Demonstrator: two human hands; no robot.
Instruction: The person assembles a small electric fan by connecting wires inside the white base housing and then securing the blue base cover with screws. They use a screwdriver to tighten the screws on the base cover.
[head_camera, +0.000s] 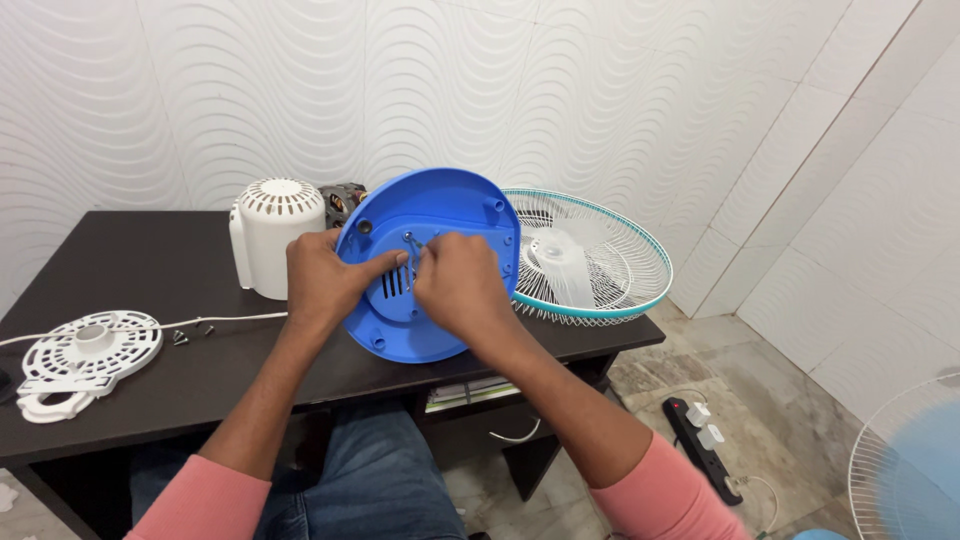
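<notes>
**Two hands at a blue fan base**

Nearest me, the blue fan base (430, 265) stands tilted on its edge on the dark table (150, 260), underside toward the person. The left hand (325, 280) lies on its left rim, fingers curled loosely against the plastic. The right hand (460, 285) is pinched shut on a small metal piece (410, 240) just above the vent slots; I cannot tell what it is. Left of the base lie loose screws (180, 337), a white cord (230, 319) and a white round plate (85, 355). Behind the base stand a white motor cover (275, 235) and, to its right, a wire fan guard (590, 260).
</notes>
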